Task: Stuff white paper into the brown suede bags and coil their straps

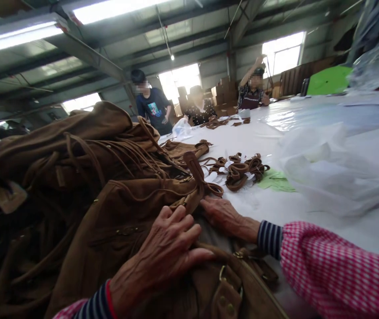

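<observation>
Brown suede bag [116, 221] sits near-left on the white table [358, 230]. Left hand [166, 248] is flat on it, fingers spread. Right hand [224, 217] is flat too, pinching nothing, fingertips by the strap [196, 173]. Loose strap bundle [242, 170] lies a bit farther right.

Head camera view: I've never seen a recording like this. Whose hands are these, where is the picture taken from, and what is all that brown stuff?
There is no machine here. A person wears a camera on the head, so you are looking forward and down at their own two hands. The left hand presses flat on a brown suede bag. The right hand, in a pink checked sleeve, rests open on the same bag, near its strap. More brown bags are piled to the left. On the white table lie coiled brown straps, a green sheet and clear plastic bags. Three other people are at the far end.
</observation>
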The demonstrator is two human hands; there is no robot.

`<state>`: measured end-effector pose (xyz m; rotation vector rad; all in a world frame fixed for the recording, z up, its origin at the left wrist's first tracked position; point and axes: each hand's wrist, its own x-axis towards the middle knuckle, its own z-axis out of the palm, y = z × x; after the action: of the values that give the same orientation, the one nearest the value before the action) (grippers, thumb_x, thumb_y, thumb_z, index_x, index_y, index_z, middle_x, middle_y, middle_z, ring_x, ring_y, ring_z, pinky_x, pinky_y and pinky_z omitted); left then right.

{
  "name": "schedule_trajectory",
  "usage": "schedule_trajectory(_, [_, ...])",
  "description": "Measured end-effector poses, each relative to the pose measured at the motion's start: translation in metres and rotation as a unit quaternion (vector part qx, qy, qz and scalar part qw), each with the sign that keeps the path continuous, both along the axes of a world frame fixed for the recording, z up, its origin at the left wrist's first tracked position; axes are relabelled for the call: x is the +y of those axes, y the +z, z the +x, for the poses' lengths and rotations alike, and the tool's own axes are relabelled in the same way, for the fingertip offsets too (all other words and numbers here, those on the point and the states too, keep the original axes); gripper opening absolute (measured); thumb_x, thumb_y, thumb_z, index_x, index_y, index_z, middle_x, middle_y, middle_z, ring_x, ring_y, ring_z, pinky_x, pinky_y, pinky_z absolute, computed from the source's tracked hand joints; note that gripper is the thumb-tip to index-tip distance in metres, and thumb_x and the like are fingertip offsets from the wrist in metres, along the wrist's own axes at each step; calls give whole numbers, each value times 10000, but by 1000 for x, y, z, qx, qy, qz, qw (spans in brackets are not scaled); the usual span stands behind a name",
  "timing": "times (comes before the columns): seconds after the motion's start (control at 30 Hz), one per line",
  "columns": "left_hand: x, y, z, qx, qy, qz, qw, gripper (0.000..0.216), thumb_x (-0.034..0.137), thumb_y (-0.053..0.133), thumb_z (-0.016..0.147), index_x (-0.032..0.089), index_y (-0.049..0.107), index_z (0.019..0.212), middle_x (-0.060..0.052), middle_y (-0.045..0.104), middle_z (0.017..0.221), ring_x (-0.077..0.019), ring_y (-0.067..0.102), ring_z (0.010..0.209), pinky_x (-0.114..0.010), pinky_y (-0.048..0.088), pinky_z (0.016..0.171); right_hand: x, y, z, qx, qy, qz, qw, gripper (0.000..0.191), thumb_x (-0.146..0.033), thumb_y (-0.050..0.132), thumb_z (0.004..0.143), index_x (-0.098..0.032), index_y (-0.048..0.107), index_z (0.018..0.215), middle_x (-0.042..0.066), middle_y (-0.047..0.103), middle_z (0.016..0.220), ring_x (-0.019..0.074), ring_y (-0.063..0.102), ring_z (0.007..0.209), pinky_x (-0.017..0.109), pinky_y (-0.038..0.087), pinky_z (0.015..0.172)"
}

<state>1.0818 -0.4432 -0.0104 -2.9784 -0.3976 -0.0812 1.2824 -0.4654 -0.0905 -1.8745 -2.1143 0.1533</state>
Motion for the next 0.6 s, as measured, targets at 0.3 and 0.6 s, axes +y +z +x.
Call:
schedule_trajectory(0.3, [23,-45,-8,-118,-69,9,991,159,309,554,1016,288,706,974,12,728,1122,-260,438,1388,-548,203,1187,14,3,-12,-54,-11,26,998,179,-164,508,940,-119,604,1084,150,687,1055,261,668,938,340,526,723])
schedule_trajectory(0.6, [45,-52,-11,-166,-105,67,978,182,207,547,976,308,681,1045,6,713,984,-224,591,1055,-371,426,985,22,-8,-23,-65,-60,53,995,231,-115,402,968,-120,592,1100,137,674,1024,268,689,834,337,508,612])
